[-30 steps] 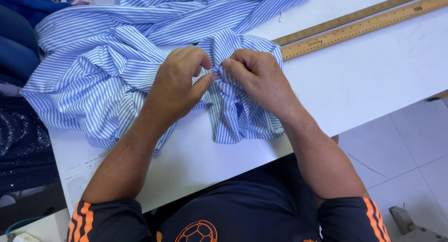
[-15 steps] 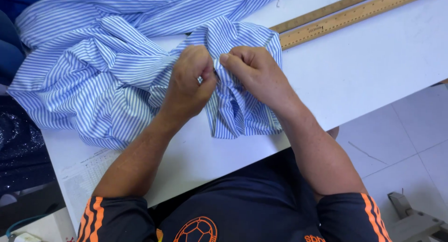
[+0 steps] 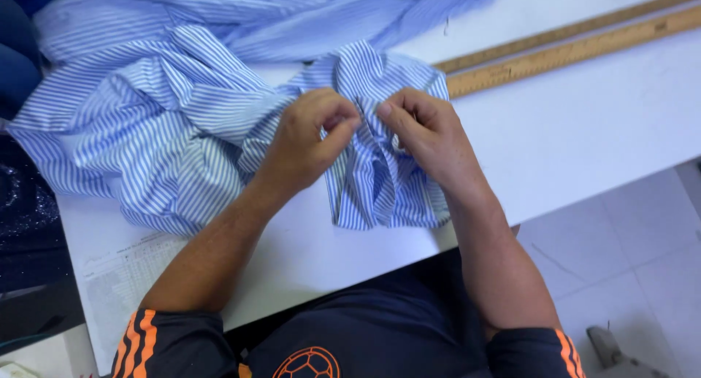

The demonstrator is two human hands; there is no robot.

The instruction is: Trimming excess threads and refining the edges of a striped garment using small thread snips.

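Left hand (image 3: 310, 141) curled, thumb and forefinger pressed together on a bunched fold of blue-and-white striped shirt (image 3: 182, 122). Right hand (image 3: 427, 133) just beside it, fingers bent inward, pinching the same gathered fold from the other side — the two thumbs nearly touching, only a narrow ridge of cloth between them. Whether anything small sits inside either pinch, impossible to tell. Below both hands, a crumpled flap of the striped cloth hanging toward the near edge of the white tabletop (image 3: 584, 130). To the left of the left hand and beyond it, the bulk of the garment spread in loose, rumpled folds, reaching up past the far side of both hands. Beyond the right hand and off to its right, two long wooden rulers (image 3: 569, 46) lying side by side at a slant on the bare tabletop, well apart from the fingers, the nearer end close to the cloth. Under the left forearm, near the tabletop edge, a printed paper sheet (image 3: 124, 276) lying flat, partly covered by the cloth. Farther left of the left hand, dark blue fabric (image 3: 18, 64) at the frame edge. Closest to the camera, dark sleeves with orange stripes (image 3: 139, 341) — forearms bare, both resting low over the tabletop edge.
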